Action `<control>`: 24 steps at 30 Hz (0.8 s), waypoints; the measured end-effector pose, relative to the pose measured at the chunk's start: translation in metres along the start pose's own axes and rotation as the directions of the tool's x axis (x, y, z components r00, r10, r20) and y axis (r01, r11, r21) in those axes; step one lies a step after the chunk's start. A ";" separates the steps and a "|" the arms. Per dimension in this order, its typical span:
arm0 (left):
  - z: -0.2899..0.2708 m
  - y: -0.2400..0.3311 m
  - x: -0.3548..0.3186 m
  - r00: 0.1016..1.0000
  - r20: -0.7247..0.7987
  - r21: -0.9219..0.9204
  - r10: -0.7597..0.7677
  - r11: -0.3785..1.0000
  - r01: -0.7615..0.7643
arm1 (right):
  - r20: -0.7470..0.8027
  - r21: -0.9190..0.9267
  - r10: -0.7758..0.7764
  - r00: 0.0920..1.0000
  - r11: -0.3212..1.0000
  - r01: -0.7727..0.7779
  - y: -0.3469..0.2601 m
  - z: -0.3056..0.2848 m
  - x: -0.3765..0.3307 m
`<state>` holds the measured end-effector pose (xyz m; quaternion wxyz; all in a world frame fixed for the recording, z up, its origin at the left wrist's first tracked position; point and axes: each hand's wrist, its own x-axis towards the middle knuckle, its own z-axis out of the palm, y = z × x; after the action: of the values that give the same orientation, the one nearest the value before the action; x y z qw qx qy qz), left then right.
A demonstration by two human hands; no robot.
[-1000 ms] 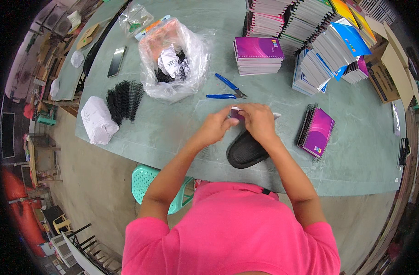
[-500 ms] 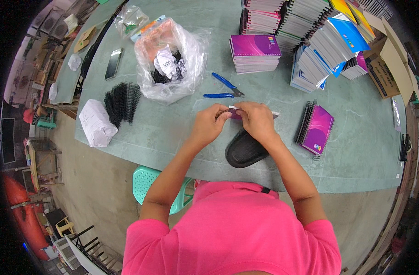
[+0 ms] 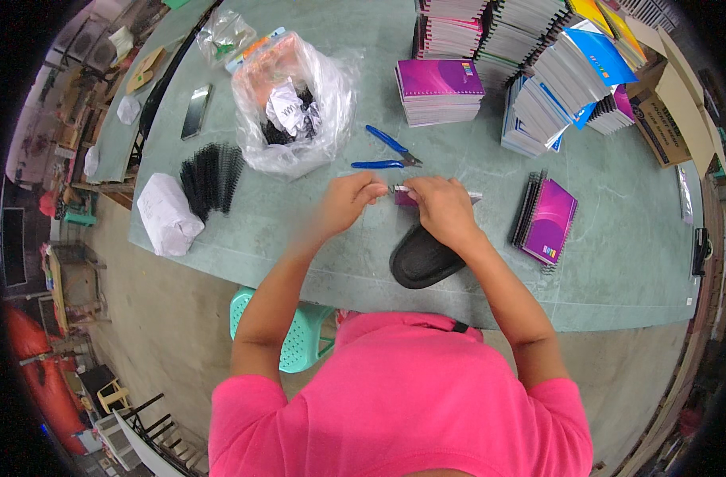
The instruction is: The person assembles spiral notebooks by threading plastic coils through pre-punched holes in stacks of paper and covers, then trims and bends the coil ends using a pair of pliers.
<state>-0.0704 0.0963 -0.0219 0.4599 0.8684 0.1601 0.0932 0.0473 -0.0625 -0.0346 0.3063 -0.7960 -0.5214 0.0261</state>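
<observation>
Near the worktop's (image 3: 315, 262) front edge, the left hand (image 3: 348, 200) and right hand (image 3: 441, 207) are pinching a small purple notebook (image 3: 406, 196) between closed fingers, just above a black pouch (image 3: 422, 256). Blue-handled pliers (image 3: 387, 153) are lying just behind the hands, beside a clear plastic bag (image 3: 295, 103).

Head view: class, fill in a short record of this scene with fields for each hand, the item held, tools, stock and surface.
Left hand: left hand pinches one end of the small purple notebook
Right hand: right hand covers and grips the same notebook
Tools: blue-handled pliers lie on the table beyond the hands
Under wrists: black pouch
Stock: purple spiral notebook to the right; notebook stacks further back
Left side: black wire coils; clear plastic bag; white bundle
Surface: green table
</observation>
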 end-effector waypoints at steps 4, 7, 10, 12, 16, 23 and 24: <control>-0.001 0.003 0.000 0.988 -0.053 0.068 0.146 0.988 -0.142 | -0.079 0.066 -0.044 0.996 0.997 0.050 -0.006 0.008 0.003; -0.015 0.003 0.005 0.949 0.251 0.104 -0.191 0.980 0.170 | -0.179 0.172 -0.005 0.984 0.985 0.036 -0.001 0.013 0.005; -0.015 -0.006 0.000 0.979 0.180 0.066 -0.096 0.994 0.086 | -0.163 0.143 -0.001 0.987 0.989 0.025 0.000 0.010 0.005; -0.011 -0.001 -0.003 0.998 0.039 0.036 0.051 0.998 -0.053 | -0.037 -0.039 -0.088 0.995 0.995 0.087 0.002 0.009 0.004; -0.020 0.003 0.003 0.962 0.211 0.068 -0.175 0.984 0.164 | -0.028 -0.005 -0.066 0.997 0.998 0.066 0.000 0.007 0.005; -0.018 0.016 0.000 0.977 0.168 0.085 -0.130 0.989 0.117 | -0.056 0.102 -0.107 0.993 0.988 0.112 0.003 0.011 0.007; -0.016 0.006 0.000 0.994 0.101 0.212 0.049 0.975 -0.070 | -0.112 0.157 -0.136 0.984 0.976 0.152 0.003 0.013 0.008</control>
<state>-0.0739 0.1052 -0.0078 0.3672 0.9210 0.1212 0.0475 0.0490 -0.0503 -0.0449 0.3981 -0.7283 -0.5578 0.0070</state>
